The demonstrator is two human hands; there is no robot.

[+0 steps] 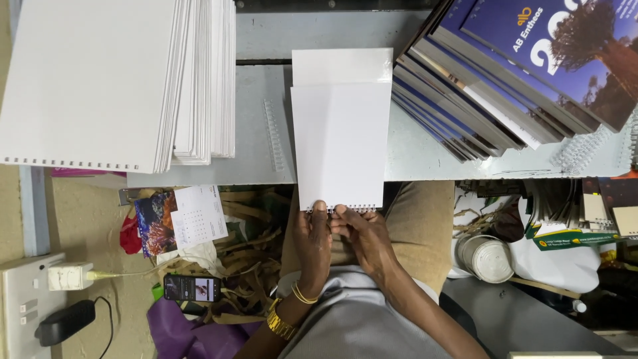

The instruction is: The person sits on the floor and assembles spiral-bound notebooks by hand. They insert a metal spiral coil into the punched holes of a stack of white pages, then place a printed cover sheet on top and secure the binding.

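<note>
A white spiral-bound pad (341, 143) hangs over the near edge of a grey metal table (259, 143), with its wire coil at the near end. My left hand (312, 242) and my right hand (362, 236) meet at that coil edge, fingers pinching the binding. A second white sheet (340, 65) sticks out from behind the pad's far end. A loose white wire coil (274, 136) lies on the table just left of the pad. My left wrist carries a gold watch and bangle.
A tall stack of punched white sheets (113, 83) fills the left of the table. Blue-covered booklets (505, 73) fan out at the right, more wire coils (585, 149) beside them. Below lie a phone (193, 288), paper scraps, a calendar sheet (198, 216) and a tape roll (488, 258).
</note>
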